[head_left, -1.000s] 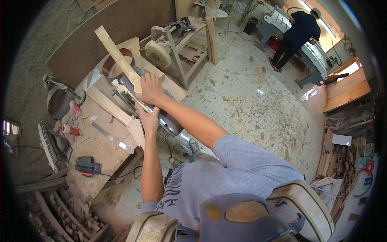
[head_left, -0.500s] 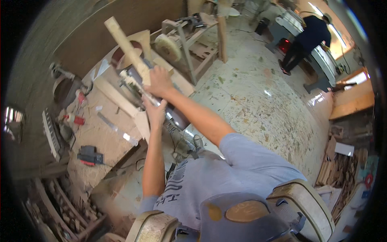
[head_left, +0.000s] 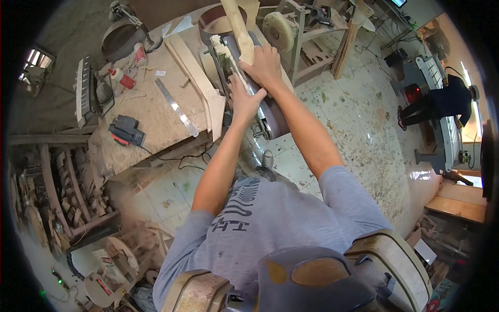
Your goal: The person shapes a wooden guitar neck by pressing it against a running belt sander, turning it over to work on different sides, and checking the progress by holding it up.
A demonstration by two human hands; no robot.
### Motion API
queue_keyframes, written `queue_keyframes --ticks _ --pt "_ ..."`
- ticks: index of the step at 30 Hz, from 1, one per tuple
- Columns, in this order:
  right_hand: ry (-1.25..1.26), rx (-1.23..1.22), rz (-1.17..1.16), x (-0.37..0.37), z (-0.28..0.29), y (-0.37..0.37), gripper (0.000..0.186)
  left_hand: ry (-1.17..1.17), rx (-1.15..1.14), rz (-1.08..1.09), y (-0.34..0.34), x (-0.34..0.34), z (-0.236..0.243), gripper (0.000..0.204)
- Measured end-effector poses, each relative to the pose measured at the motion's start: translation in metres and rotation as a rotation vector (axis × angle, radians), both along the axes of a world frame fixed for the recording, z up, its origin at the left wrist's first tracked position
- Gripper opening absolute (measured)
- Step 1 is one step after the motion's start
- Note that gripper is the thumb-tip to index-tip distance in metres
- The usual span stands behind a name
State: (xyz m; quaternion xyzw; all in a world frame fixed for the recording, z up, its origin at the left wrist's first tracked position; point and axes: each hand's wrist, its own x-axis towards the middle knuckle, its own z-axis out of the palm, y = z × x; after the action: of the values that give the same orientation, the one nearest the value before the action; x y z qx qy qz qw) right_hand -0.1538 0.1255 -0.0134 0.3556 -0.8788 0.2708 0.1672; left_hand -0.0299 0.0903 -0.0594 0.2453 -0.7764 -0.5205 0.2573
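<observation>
A long pale piece of wood [head_left: 237, 25] lies lengthwise along a belt sander [head_left: 274, 118], its far end running out past the machine. My right hand [head_left: 264, 66] is closed over the near part of this wood. Just nearer to me, my left hand [head_left: 244, 101] curls over the sander, with the thumb toward the right hand. What lies under its fingers is hidden. A rough, pale dusty edge [head_left: 220, 47] runs along the machine's left side.
Left of the sander, a workbench [head_left: 150, 117] bears wood strips [head_left: 193, 70], a metal ruler [head_left: 176, 106], a red-and-white bottle [head_left: 122, 78] and a black power tool [head_left: 126, 130]. A grinding wheel [head_left: 279, 31] stands beyond. At far right, a person [head_left: 442, 101] works at a machine.
My view has turned, so the bench and sander appear farther right and higher. Both hands keep their places at the sander, the right one still on the wood.
</observation>
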Motion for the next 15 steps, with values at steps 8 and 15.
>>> queue_keyframes --ticks 8,15 --pt "0.045 0.002 -0.002 -0.01 -0.005 0.004 0.062 -0.138 0.051 -0.025 0.002 -0.005 0.009 0.123" --pt "-0.001 -0.022 0.01 -0.01 0.0 0.008 0.068 -0.164 0.035 -0.049 -0.004 -0.005 0.013 0.127"
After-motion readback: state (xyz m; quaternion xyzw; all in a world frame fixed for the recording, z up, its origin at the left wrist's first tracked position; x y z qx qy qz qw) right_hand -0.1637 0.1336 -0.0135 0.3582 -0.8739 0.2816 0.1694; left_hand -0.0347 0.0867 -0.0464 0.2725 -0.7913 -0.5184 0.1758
